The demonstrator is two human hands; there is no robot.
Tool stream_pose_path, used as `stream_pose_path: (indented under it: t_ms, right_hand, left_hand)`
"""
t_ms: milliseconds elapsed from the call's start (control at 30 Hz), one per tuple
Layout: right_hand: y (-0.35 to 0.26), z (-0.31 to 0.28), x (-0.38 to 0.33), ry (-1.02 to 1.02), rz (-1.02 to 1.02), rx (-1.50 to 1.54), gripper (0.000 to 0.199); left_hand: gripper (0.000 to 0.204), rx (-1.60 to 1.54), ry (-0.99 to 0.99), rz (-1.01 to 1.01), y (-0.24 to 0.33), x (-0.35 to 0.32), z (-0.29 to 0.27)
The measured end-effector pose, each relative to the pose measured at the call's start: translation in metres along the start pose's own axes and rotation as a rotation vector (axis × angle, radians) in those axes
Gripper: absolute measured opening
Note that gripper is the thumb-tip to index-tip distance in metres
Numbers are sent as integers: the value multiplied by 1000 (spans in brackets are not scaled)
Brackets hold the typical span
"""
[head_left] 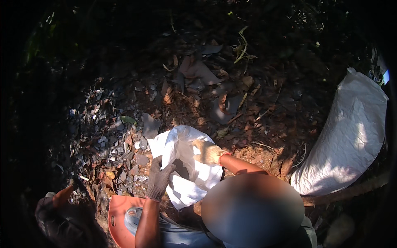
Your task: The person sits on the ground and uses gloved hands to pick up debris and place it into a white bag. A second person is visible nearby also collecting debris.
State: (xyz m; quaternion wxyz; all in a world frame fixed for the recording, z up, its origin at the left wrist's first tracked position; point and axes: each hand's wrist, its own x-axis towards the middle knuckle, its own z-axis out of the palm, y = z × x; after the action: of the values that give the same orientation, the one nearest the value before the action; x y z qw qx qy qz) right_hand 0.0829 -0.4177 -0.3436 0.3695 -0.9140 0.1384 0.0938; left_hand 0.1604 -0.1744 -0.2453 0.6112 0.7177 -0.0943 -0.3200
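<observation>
Gripping white sack (pixel 188 173) rim btwn L hand (pixel 159 177) & R hand (pixel 208 152).

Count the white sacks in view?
2. One open white sack at centre, held by the grey-gloved left hand and light-gloved right hand; one filled white sack at right. Shadows may hide more.

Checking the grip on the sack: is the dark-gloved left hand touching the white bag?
Touching: the head view shows the left hand with fingers on the white bag at its opening edge.
</observation>
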Motion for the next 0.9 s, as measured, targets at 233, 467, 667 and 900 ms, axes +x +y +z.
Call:
stream_pose_path:
  t_ms: [233,467,667,900]
  right_hand:
    - [-25,-89,-12,606,191,-372,54]
    - [-1,-150,-17,709,245,-552,27]
    - [-15,-196,-82,940,-22,448,24]
    - [-48,-208,-118,131,-120,372,33]
  left_hand:
    - [41,47,-13,-14,18,-8,11]
    - [46,46,26,104,7,15,16]
    - [44,126,90,57,45,-9,-8]
    - [50,229,109,38,24,-22,-27]
